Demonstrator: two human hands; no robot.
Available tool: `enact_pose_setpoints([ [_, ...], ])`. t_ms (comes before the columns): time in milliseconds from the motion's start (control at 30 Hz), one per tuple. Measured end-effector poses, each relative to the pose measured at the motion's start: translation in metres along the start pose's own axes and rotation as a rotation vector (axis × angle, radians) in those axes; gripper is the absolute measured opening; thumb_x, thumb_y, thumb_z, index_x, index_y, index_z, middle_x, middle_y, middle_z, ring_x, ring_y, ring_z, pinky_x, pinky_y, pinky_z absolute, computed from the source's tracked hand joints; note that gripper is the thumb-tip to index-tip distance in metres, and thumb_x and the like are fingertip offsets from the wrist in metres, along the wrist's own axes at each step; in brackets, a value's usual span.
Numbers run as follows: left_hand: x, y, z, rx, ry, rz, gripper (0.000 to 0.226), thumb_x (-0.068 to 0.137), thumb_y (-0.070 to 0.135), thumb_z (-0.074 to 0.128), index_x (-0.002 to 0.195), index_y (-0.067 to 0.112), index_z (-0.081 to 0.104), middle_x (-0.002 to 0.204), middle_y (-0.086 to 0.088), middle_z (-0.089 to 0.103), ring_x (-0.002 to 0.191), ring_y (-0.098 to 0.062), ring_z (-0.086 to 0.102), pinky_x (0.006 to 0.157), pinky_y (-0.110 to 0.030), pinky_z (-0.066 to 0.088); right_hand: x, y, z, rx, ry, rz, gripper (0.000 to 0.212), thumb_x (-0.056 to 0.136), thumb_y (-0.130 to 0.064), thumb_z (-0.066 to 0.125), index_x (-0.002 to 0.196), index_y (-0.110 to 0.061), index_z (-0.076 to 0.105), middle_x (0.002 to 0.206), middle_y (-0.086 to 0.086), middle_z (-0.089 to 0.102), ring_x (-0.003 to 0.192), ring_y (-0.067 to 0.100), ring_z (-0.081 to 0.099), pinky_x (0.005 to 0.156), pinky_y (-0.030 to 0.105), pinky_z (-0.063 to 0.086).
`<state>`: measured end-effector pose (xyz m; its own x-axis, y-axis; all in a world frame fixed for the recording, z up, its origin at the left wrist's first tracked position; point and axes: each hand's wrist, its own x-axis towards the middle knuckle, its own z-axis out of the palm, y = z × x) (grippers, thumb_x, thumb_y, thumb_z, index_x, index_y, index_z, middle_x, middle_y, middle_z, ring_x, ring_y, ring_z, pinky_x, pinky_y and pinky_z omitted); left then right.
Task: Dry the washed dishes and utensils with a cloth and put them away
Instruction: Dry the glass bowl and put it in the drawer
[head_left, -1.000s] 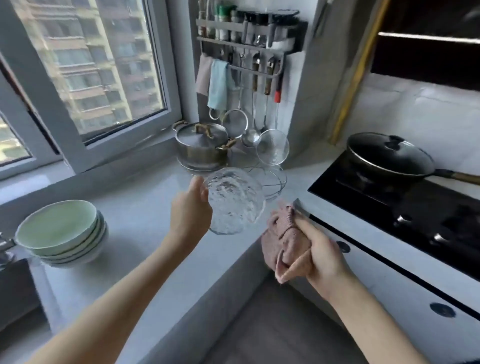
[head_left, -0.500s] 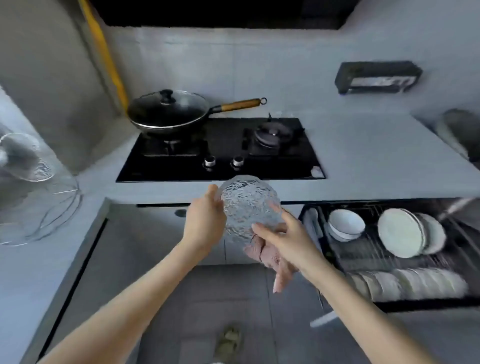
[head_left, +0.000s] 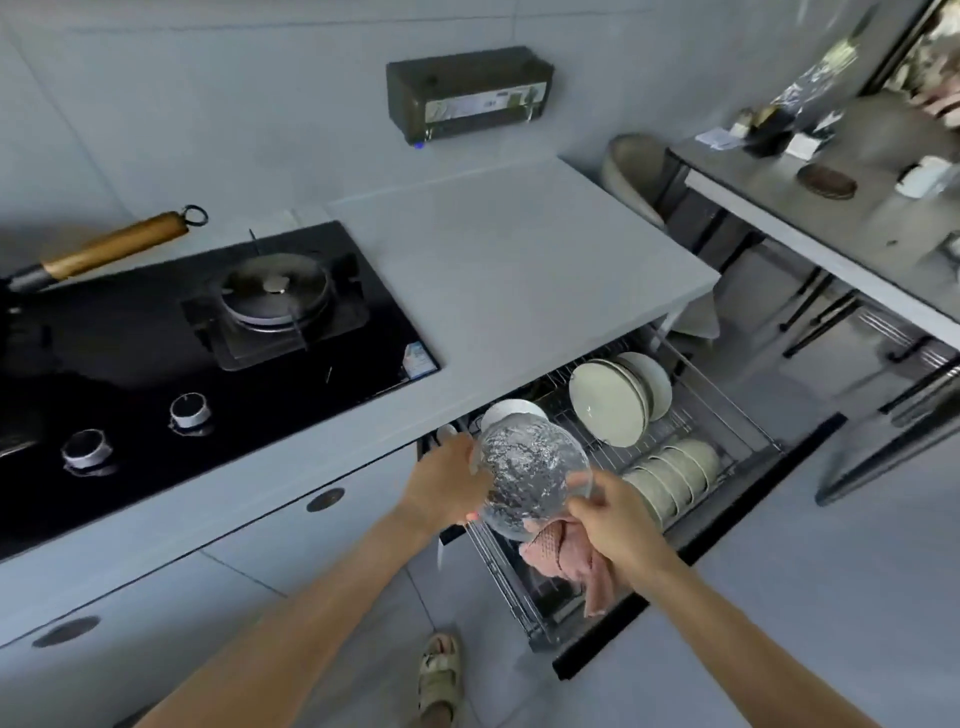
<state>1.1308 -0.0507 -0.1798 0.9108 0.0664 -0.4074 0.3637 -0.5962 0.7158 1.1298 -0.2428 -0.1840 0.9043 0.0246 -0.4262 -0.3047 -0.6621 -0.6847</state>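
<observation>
**Grey kitchen: glass bowl (head_left: 530, 473) held over drawer rack (head_left: 727, 431)**

Below the grey countertop (head_left: 519, 270) and black hob (head_left: 156, 364), the pulled-out drawer rack at lower right holds upright plates (head_left: 608, 402) and a row of bowls (head_left: 670, 473). At centre frame, my left hand (head_left: 447, 480) grips the glass bowl's rim. My right hand (head_left: 618, 519) clutches a pink cloth (head_left: 566, 556) beneath it, thumb touching the opposite rim.
</observation>
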Motion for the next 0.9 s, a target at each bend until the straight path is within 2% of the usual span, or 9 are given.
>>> enact_pose_setpoints([
  [133, 0.05, 0.008, 0.012, -0.222, -0.232, -0.083, 0.02, 0.093, 0.026, 0.057, 0.108, 0.015, 0.05, 0.085, -0.006, 0.064, 0.062, -0.013, 0.065, 0.053, -0.021, 0.055, 0.038, 0.008, -0.022, -0.012, 0.023, 0.108, 0.013, 0.093, -0.015, 0.057, 0.105, -0.019, 0.058, 0.087, 0.004, 0.066, 0.087, 0.034, 0.068, 0.081, 0.05, 0.056],
  [267, 0.086, 0.008, 0.031, -0.391, -0.31, -0.23, 0.037, 0.091, 0.031, 0.06, 0.122, 0.01, 0.054, 0.1, -0.011, 0.065, 0.075, -0.017, 0.066, 0.057, -0.02, 0.056, 0.072, 0.03, -0.05, -0.099, 0.068, 0.167, 0.019, 0.092, -0.017, 0.057, 0.111, -0.016, 0.058, 0.085, -0.004, 0.063, 0.079, 0.017, 0.065, 0.07, 0.035, 0.054],
  [400, 0.104, -0.002, 0.074, -0.162, -0.295, -0.176, 0.026, 0.092, 0.025, 0.06, 0.113, 0.01, 0.061, 0.106, -0.01, 0.067, 0.078, -0.012, 0.063, 0.068, -0.023, 0.056, 0.108, 0.052, -0.08, -0.184, 0.036, 0.171, 0.021, 0.09, -0.018, 0.057, 0.111, -0.016, 0.059, 0.089, -0.004, 0.063, 0.08, 0.014, 0.061, 0.058, 0.024, 0.044],
  [533, 0.102, 0.006, 0.145, 0.103, -0.399, -0.022, 0.02, 0.089, 0.036, 0.061, 0.099, 0.02, 0.067, 0.102, 0.004, 0.068, 0.091, -0.009, 0.061, 0.09, -0.028, 0.048, 0.149, 0.07, -0.108, -0.244, -0.024, 0.104, 0.006, 0.087, -0.014, 0.057, 0.091, -0.018, 0.06, 0.085, 0.0, 0.064, 0.085, 0.023, 0.062, 0.074, 0.035, 0.048],
  [600, 0.108, 0.017, 0.174, 0.069, -0.34, -0.102, 0.019, 0.088, 0.037, 0.061, 0.099, 0.022, 0.068, 0.102, 0.006, 0.068, 0.093, -0.01, 0.061, 0.087, -0.027, 0.048, 0.169, 0.079, -0.123, -0.277, -0.085, 0.062, 0.012, 0.088, -0.014, 0.058, 0.082, -0.024, 0.054, 0.078, -0.004, 0.062, 0.078, 0.023, 0.063, 0.071, 0.038, 0.049],
  [667, 0.114, 0.024, 0.201, 0.03, -0.278, -0.175, 0.02, 0.087, 0.038, 0.063, 0.1, 0.024, 0.067, 0.101, 0.008, 0.067, 0.091, -0.01, 0.061, 0.084, -0.025, 0.049, 0.187, 0.093, -0.139, -0.3, -0.152, 0.029, 0.011, 0.09, -0.016, 0.059, 0.089, -0.026, 0.054, 0.077, -0.008, 0.061, 0.076, 0.023, 0.067, 0.073, 0.042, 0.054],
  [733, 0.107, 0.031, 0.233, 0.068, -0.357, -0.163, 0.028, 0.084, 0.045, 0.064, 0.105, 0.026, 0.065, 0.104, 0.007, 0.067, 0.093, -0.011, 0.061, 0.085, -0.026, 0.048, 0.203, 0.109, -0.157, -0.33, -0.192, -0.011, 0.01, 0.09, -0.015, 0.06, 0.089, -0.024, 0.056, 0.075, -0.011, 0.06, 0.081, 0.023, 0.068, 0.08, 0.043, 0.054],
  [833, 0.084, 0.043, 0.28, 0.274, -0.498, -0.107, 0.045, 0.077, 0.053, 0.066, 0.113, 0.029, 0.057, 0.106, 0.005, 0.064, 0.098, -0.016, 0.059, 0.083, -0.029, 0.044, 0.22, 0.134, -0.181, -0.308, -0.24, -0.032, 0.004, 0.089, -0.015, 0.06, 0.088, -0.018, 0.058, 0.089, 0.004, 0.068, 0.083, 0.025, 0.066, 0.078, 0.044, 0.054],
  [900, 0.073, 0.049, 0.298, 0.463, -0.365, -0.048, 0.036, 0.08, 0.048, 0.065, 0.109, 0.03, 0.054, 0.101, 0.007, 0.063, 0.094, -0.017, 0.06, 0.082, -0.03, 0.046, 0.225, 0.148, -0.192, -0.31, -0.281, -0.044, 0.006, 0.09, -0.016, 0.058, 0.087, -0.02, 0.057, 0.093, 0.007, 0.068, 0.074, 0.023, 0.064, 0.067, 0.038, 0.05],
])
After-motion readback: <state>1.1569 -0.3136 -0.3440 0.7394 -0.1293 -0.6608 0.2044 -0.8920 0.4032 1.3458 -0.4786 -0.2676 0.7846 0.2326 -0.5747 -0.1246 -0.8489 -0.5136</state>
